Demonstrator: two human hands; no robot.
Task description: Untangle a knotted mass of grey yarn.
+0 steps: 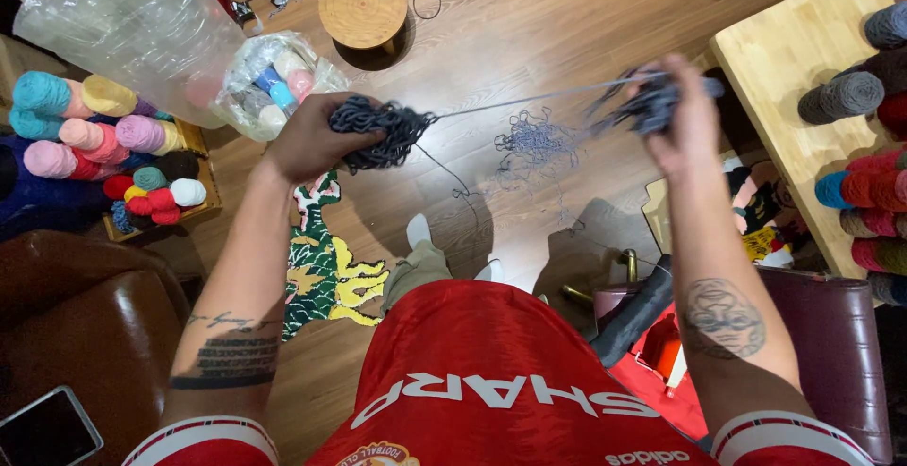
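Head view: we see left hand [307,140] clenched on a fuzzy dark-grey yarn clump [383,129]; right hand [682,117] grips a blurred grey yarn bundle [650,102]. A taut strand [529,98] links them above the wood floor [529,22]. Loose tangle [534,140] hangs between. Wooden table [784,60] edge sits just right; open floor ahead.

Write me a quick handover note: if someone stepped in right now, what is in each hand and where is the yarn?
Left hand: shut on a dark grey yarn bundle.
Right hand: shut on a second grey yarn clump, blurred.
A taut strand runs between the two hands.
A loose tangle of the same yarn hangs below the strand, above the wooden floor.
Done: part of the yarn is gathered in each hand.
Left: the tangle is not yet gathered.
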